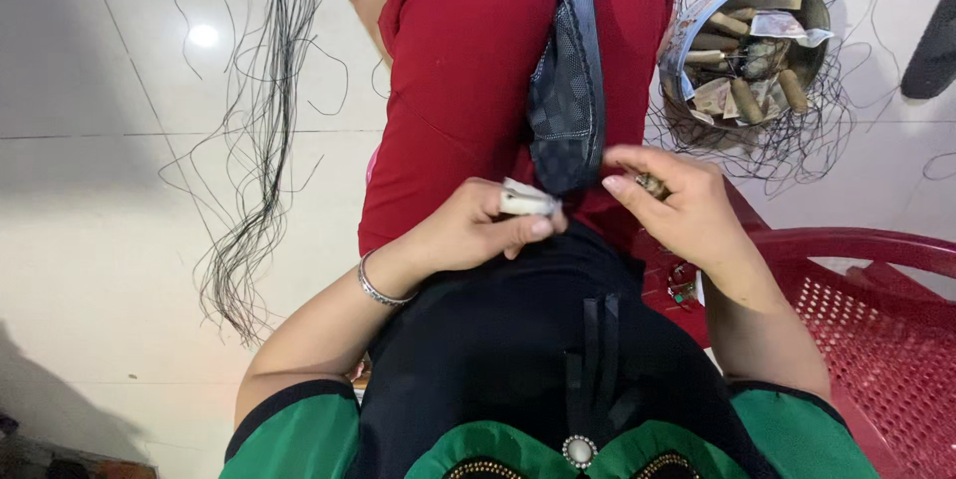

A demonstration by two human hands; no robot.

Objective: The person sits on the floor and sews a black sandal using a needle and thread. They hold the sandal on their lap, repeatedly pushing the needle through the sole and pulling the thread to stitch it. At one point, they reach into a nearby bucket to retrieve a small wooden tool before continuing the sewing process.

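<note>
The left hand (468, 230) pinches a small pale folded slip (528, 201) over the lap; the right hand (687, 210) pinches a small brownish roll (652, 184) between thumb and fingertips. Judging by the 2 grips, keeping both pieces close above the red trousers (458, 91) and rolling tightly suits this step.

One head-worn view: we look steeply down, close over our lap (498, 91), white tiled floor (100, 240) beyond.
</note>
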